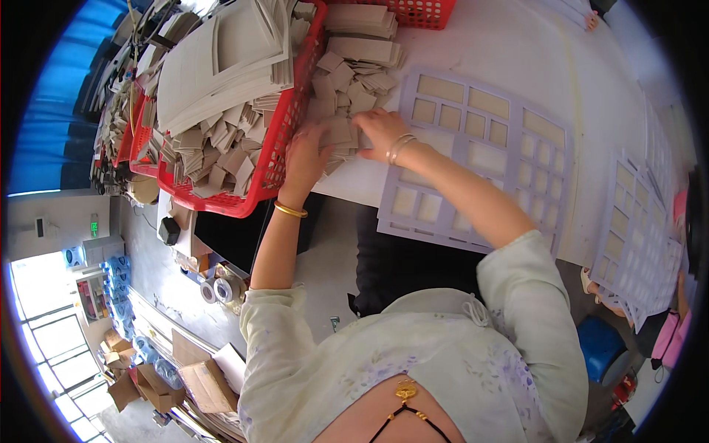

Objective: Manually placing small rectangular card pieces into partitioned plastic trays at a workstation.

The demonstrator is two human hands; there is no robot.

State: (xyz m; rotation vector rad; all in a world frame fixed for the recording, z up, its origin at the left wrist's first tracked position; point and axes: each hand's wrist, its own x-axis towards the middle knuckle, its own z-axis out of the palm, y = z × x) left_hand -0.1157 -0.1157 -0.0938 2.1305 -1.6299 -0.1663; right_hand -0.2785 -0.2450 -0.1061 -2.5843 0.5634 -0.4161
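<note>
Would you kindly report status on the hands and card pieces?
Left hand and right hand at loose card pieces. Red basket close beside left. Lattice sheet beneath right forearm.

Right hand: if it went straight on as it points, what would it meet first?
The right hand would likely meet the beige card pieces first, though depth is hard to judge.

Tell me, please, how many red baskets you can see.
3 visible: a large basket beside the left hand, heaped with cardboard pieces; another basket farther left, partly hidden; a third basket cut off at the top edge. More may be hidden.
</note>
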